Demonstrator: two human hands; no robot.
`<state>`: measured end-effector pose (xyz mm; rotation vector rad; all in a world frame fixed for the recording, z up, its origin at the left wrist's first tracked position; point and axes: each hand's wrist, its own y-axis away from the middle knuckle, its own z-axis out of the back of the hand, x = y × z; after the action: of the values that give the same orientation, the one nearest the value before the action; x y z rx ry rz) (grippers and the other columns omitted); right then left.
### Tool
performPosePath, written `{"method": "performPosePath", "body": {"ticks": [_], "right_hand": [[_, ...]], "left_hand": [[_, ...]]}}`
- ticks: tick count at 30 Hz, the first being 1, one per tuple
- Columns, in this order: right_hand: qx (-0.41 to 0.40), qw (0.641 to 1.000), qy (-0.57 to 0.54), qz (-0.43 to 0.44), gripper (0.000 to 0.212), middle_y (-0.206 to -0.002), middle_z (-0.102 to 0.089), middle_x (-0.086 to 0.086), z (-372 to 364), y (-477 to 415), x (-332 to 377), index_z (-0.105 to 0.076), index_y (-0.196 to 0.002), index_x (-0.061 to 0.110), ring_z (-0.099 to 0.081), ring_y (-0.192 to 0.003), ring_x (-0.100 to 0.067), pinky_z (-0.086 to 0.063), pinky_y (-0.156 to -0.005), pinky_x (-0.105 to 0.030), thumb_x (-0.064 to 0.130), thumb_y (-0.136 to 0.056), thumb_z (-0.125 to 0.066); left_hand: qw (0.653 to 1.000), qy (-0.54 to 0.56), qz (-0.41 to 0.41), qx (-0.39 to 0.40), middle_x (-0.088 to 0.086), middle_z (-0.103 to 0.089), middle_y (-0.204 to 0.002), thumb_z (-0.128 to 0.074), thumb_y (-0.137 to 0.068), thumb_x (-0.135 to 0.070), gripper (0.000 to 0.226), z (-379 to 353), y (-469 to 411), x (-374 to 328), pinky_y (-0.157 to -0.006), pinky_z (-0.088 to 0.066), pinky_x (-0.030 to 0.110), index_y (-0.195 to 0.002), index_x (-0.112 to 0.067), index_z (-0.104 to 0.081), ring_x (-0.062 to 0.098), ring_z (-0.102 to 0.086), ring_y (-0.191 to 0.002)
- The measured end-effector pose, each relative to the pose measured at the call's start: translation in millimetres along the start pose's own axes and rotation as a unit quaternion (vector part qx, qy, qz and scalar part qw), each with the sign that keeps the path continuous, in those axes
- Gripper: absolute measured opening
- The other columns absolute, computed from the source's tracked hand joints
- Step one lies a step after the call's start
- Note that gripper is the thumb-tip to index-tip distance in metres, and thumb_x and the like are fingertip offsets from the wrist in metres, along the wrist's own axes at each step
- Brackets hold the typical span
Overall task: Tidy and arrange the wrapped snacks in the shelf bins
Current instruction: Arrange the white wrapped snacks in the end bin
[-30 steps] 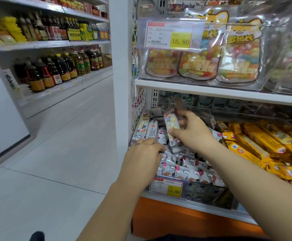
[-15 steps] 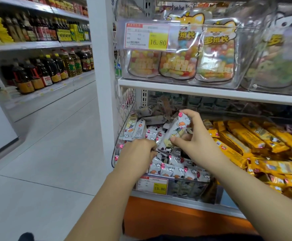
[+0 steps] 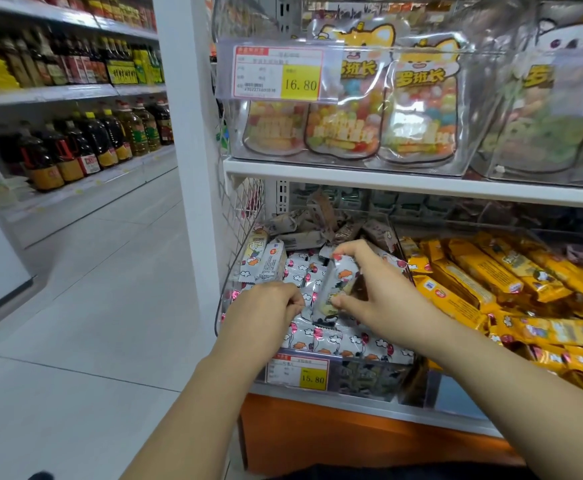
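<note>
Supermarket aisle, white shelving at centre frame. Mid-sort in the clear plastic shelf bin (image 3: 363,374) at lower centre, with one white cartoon-printed foil snack packet (image 3: 335,289) pinched end to end by the right hand (image 3: 383,296), upright just above the heap. Left hand (image 3: 266,306) curled beside it on the pile; impossible to tell if gripping. Next, probably: laying it flat, aligned with the front row.

One white snack packet (image 3: 339,285), cartoon-printed in orange and red, stands nearly upright, pinched top and bottom by the right hand (image 3: 380,292). Beneath it, more white packets (image 3: 331,341) lie in rows, filling the clear bin (image 3: 380,379) up to its front wall. Brownish packets (image 3: 318,216) sit jumbled at the back. Just right, yellow packets (image 3: 470,275) lie heaped loosely.
</note>
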<state>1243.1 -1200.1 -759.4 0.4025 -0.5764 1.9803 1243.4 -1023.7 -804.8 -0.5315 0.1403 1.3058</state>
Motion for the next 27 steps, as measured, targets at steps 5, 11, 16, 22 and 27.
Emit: {"method": "performPosePath", "body": {"ticks": [5,11,16,22,27], "right_hand": [[0.091,0.996,0.019,0.000,0.043,-0.083,-0.061,0.004,1.1,-9.3,-2.4,-0.034,-0.114,0.035,-0.058,-0.062,-0.004,-0.047,-0.056,-0.020,0.022,-0.087,-0.066],[0.150,0.985,0.087,0.028,0.028,-0.072,-0.056,0.010,-2.3,-9.8,-7.7,-0.050,-0.118,0.031,-0.048,-0.054,0.002,-0.036,-0.050,-0.012,0.028,-0.091,-0.059],[0.169,0.975,0.131,0.053,0.037,-0.119,-0.061,0.008,1.5,-7.4,-3.7,-0.049,-0.135,0.027,-0.053,-0.090,0.003,-0.036,-0.078,-0.007,0.031,-0.098,-0.046],[0.063,0.973,0.219,0.044,0.033,-0.121,-0.064,0.012,26.5,8.7,-11.8,-0.061,-0.124,0.028,-0.058,-0.110,-0.004,-0.045,-0.096,-0.024,0.018,-0.097,-0.045],[0.096,0.970,0.222,0.035,0.035,-0.118,-0.065,0.011,25.0,30.2,-23.2,-0.061,-0.123,0.030,-0.059,-0.108,-0.006,-0.047,-0.092,-0.024,0.013,-0.096,-0.046]], "left_hand": [[1.000,-0.004,0.002,-0.008,-0.010,-0.064,-0.097,-0.053,-0.095,-0.024,0.014,-0.6,1.8,-0.4,-0.073,-0.043,0.024,-0.097,-0.023,-0.066,0.008,-0.054,-0.089],[1.000,0.001,0.002,-0.004,-0.010,-0.063,-0.099,-0.052,-0.095,-0.029,0.016,-0.9,2.0,1.7,-0.074,-0.043,0.025,-0.102,-0.026,-0.067,0.009,-0.055,-0.092],[0.999,0.016,-0.044,-0.024,-0.010,-0.062,-0.114,-0.048,-0.097,-0.025,0.026,0.4,6.8,-1.3,-0.085,-0.042,0.023,-0.118,-0.028,-0.064,0.008,-0.053,-0.105],[0.991,0.035,-0.127,-0.001,-0.010,-0.058,-0.129,-0.039,-0.097,-0.031,0.037,-7.6,16.6,-12.6,-0.100,-0.041,0.029,-0.126,-0.024,-0.061,0.010,-0.053,-0.115],[0.988,-0.051,-0.143,-0.010,-0.009,-0.068,-0.112,-0.040,-0.090,-0.035,0.038,-19.5,20.1,-13.9,-0.085,-0.051,0.033,-0.108,-0.022,-0.071,0.015,-0.065,-0.097]]}}
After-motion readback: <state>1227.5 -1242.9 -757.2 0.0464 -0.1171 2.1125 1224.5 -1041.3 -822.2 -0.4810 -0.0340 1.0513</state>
